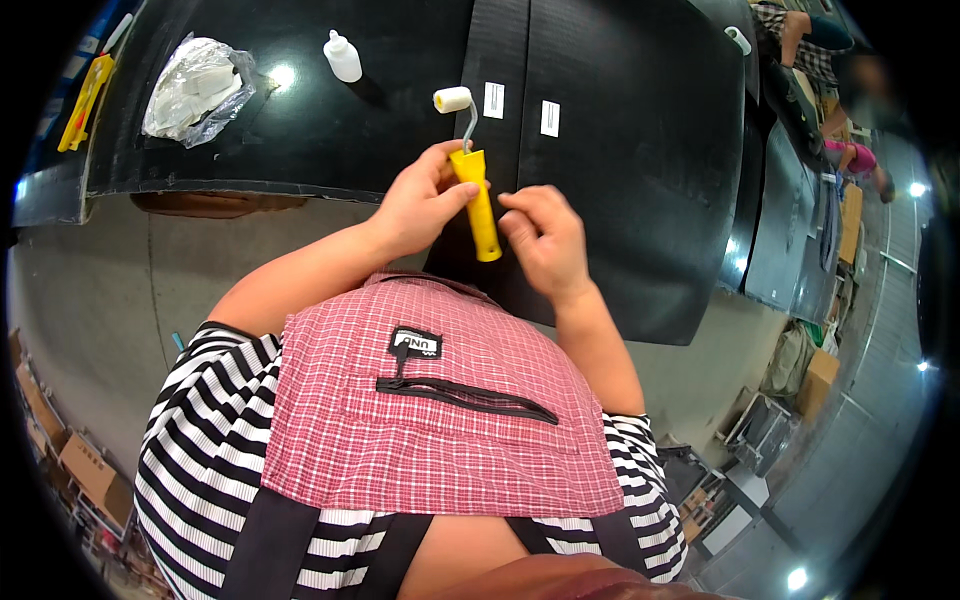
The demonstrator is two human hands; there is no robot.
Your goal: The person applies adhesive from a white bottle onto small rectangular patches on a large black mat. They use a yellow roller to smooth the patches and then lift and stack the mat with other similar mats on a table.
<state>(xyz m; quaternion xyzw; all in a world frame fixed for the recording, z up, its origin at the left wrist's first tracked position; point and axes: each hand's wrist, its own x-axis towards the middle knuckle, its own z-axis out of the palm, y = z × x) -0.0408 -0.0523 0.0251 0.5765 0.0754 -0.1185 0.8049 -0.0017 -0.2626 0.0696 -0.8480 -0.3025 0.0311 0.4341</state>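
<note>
My left hand (pixel 424 200) is closed around the upper part of a small paint roller (pixel 483 212) with a yellow handle. Its bent metal rod rises from the handle to a short white roller sleeve, tilted over the black tabletop. Just right of the handle, my right hand (pixel 546 238) is raised with its fingers curled and thumb near the fingertips. Whether anything small sits between those fingers I cannot make out. Beyond the roller, two small white labels (pixel 494 100) lie on black sheets (pixel 630 170).
A white squeeze bottle (pixel 343 58) stands on the black table (pixel 280 130), left of the roller. Farther left lie a clear plastic bag with white pieces (pixel 198 92) and a yellow tool (pixel 86 103). Another person (pixel 800 40) is at the far right. Cardboard boxes (pixel 95 477) stand lower left.
</note>
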